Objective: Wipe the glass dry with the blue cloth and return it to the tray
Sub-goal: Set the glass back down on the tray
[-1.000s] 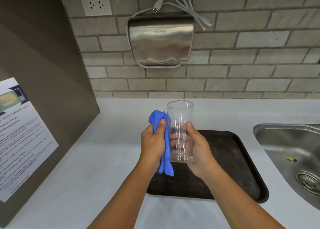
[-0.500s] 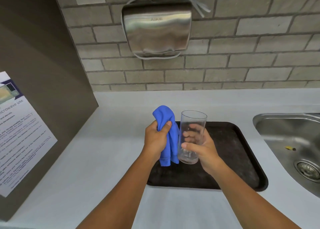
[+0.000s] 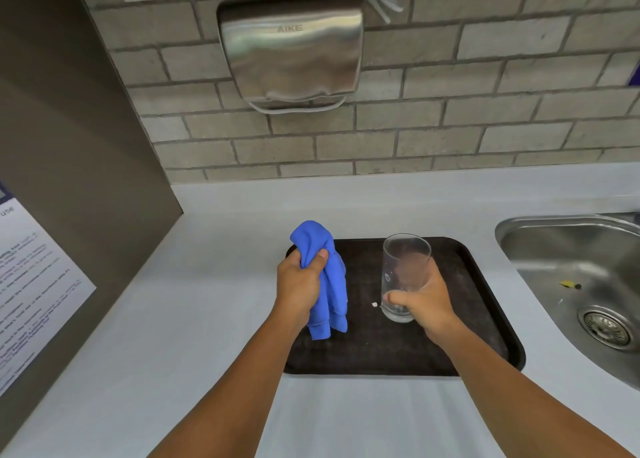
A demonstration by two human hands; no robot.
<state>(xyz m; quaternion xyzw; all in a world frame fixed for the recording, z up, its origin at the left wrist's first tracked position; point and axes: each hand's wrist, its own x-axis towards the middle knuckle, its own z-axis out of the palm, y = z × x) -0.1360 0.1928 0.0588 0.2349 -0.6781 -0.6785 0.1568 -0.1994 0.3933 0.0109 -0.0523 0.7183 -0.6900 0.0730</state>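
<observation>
A clear tall glass (image 3: 405,267) stands upright over the dark tray (image 3: 481,305), its base at or just above the tray surface. My right hand (image 3: 424,305) is wrapped around its lower part. My left hand (image 3: 299,284) grips a bunched blue cloth (image 3: 327,277), which hangs down over the tray's left side. The cloth and the glass are apart, with a gap of bare tray between them. A tiny white speck (image 3: 374,304) lies on the tray in that gap.
A steel sink (image 3: 571,260) with a drain is set into the white counter (image 3: 194,319) at the right. A metal hand dryer (image 3: 291,45) hangs on the brick wall above. A grey panel with a printed notice (image 3: 31,291) stands at the left.
The glass has come down from chest height and moved right, away from the cloth, to the tray. My left hand with the cloth has also dropped lower.
</observation>
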